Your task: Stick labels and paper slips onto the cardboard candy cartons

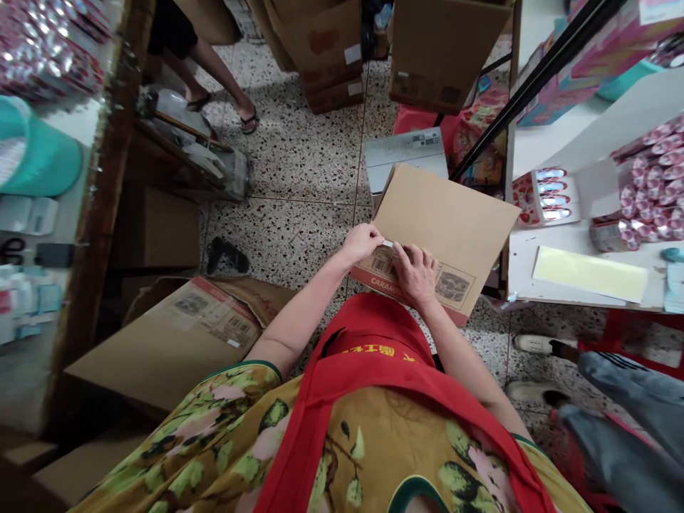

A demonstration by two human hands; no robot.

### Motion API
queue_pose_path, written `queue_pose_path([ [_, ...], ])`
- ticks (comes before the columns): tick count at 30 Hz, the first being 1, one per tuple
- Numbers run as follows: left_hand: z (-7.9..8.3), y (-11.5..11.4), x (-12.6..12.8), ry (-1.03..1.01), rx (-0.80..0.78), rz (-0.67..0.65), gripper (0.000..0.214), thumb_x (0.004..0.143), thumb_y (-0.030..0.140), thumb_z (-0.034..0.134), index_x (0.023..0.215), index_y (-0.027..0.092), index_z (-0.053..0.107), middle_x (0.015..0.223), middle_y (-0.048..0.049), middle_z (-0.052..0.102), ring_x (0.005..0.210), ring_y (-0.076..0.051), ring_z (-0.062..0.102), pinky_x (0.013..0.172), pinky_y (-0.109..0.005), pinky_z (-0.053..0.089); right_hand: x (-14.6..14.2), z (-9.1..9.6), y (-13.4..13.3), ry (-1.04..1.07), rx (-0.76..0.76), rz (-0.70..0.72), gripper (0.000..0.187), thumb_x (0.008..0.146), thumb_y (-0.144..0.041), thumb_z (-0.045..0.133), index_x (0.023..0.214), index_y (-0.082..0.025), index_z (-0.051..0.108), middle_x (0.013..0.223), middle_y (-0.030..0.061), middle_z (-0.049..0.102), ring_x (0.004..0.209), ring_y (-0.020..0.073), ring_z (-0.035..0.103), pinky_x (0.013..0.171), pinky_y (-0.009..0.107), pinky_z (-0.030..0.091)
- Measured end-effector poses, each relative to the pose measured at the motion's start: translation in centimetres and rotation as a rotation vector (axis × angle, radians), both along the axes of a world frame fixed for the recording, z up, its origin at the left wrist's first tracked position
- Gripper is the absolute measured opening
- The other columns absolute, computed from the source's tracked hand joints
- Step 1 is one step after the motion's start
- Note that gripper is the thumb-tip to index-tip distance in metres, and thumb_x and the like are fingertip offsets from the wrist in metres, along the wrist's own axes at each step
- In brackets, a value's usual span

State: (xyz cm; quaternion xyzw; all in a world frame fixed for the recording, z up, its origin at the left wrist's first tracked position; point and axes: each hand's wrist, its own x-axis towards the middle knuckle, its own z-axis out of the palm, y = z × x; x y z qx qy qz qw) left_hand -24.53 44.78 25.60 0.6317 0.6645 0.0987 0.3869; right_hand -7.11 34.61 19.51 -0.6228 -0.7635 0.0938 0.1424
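Note:
A flat brown cardboard carton with a red-printed edge and a barcode panel lies in front of me at waist height. My left hand pinches a small white label or strip of tape at the carton's near edge. My right hand lies flat on the carton's printed panel, fingers pressing next to that strip. I wear a red apron over a floral top.
A second flattened carton lies on the floor at left. Stacked cartons stand at the back. A white table at right bears pink packaged goods. Another person's legs are at right, and sandalled feet at the back.

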Motion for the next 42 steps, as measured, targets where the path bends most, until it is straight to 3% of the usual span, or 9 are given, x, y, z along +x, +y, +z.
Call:
queue_pose_path([
  [9,-1.2,0.0,0.7,0.131,0.072,-0.055,0.016,0.085,0.017,0.063,0.07,0.016,0.071,0.085,-0.0102,0.068,0.083,-0.022,0.062,0.084,-0.033,0.047,-0.3,0.4,0.6,-0.007,-0.058,-0.003,0.047,0.103,-0.043,0.041,0.149,-0.037,0.048,0.143,0.0117,0.047,0.127,0.0344,0.032,0.099,0.049,0.03],
  [14,-1.7,-1.0,0.2,0.127,0.122,0.039,0.011,0.089,0.025,0.065,0.088,0.015,0.068,0.094,-0.011,0.065,0.091,-0.025,0.064,0.091,-0.035,0.047,-0.4,0.5,0.8,-0.065,-0.019,-0.016,0.046,0.104,-0.044,0.039,0.148,-0.037,0.049,0.141,0.0106,0.05,0.125,0.0327,0.035,0.098,0.046,0.03],
  [18,-2.2,-1.6,-1.1,0.193,0.224,0.299,0.035,0.093,0.027,0.062,0.125,0.015,0.056,0.103,-0.0112,0.068,0.103,-0.025,0.065,0.098,-0.037,0.047,-0.6,0.9,1.3,-0.116,-0.038,-0.04,0.047,0.104,-0.045,0.038,0.149,-0.036,0.049,0.142,0.0109,0.049,0.126,0.0323,0.034,0.098,0.045,0.029],
  [22,-3.4,-1.9,0.0,0.116,0.293,0.192,0.07,0.086,0.04,0.073,0.144,0.013,0.044,0.142,-0.0196,0.054,0.132,-0.03,0.052,0.112,-0.04,0.041,-0.7,0.9,1.8,-0.143,-0.085,-0.001,0.049,0.105,-0.044,0.036,0.151,-0.034,0.046,0.145,0.0118,0.047,0.127,0.0329,0.032,0.098,0.046,0.028],
  [25,-4.4,-1.6,1.3,-0.001,0.196,0.187,0.078,0.089,0.04,0.07,0.153,0.016,0.034,0.149,-0.0174,0.051,0.133,-0.029,0.054,0.112,-0.038,0.043,-0.4,0.5,2.0,-0.139,-0.074,-0.015,0.048,0.104,-0.044,0.038,0.15,-0.032,0.048,0.144,0.0126,0.049,0.127,0.0334,0.034,0.098,0.047,0.028],
  [30,-4.9,-0.9,0.5,-0.14,0.083,0.288,0.065,0.096,0.03,0.059,0.155,0.016,0.035,0.137,-0.0147,0.063,0.126,-0.025,0.062,0.108,-0.035,0.047,0.2,-0.6,2.3,-0.11,-0.009,-0.049,0.049,0.102,-0.046,0.044,0.149,-0.033,0.049,0.144,0.0125,0.049,0.126,0.0342,0.036,0.097,0.049,0.029],
  [35,-5.0,-1.4,-0.2,-0.195,0.064,0.293,0.086,0.086,0.038,0.074,0.158,0.018,0.031,0.145,-0.0164,0.056,0.131,-0.03,0.058,0.112,-0.04,0.044,-0.2,-0.8,2.2,-0.112,0.031,-0.04,0.047,0.102,-0.049,0.044,0.145,-0.033,0.053,0.143,0.0133,0.05,0.124,0.0344,0.039,0.095,0.05,0.031],
  [40,-6.7,-1.6,-2.4,-0.412,-0.002,0.344,0.05,0.099,0.032,0.053,0.144,0.011,0.053,0.14,-0.0146,0.061,0.131,-0.022,0.058,0.115,-0.034,0.041,0.8,-0.4,1.8,0.081,0.06,-0.08,0.045,0.099,-0.048,0.047,0.131,-0.021,0.062,0.136,0.0157,0.056,0.122,0.0332,0.045,0.102,0.052,0.033],
  [42,-7.1,-2.1,-3.6,-0.481,-0.061,0.428,0.049,0.101,0.039,0.048,0.14,0.011,0.057,0.145,-0.0133,0.058,0.134,-0.022,0.055,0.117,-0.033,0.038,2.8,0.5,1.3,0.157,0.106,-0.228,0.054,0.094,-0.054,0.054,0.134,-0.017,0.058,0.139,0.0191,0.052,0.129,0.0359,0.043,0.108,0.056,0.031],
])
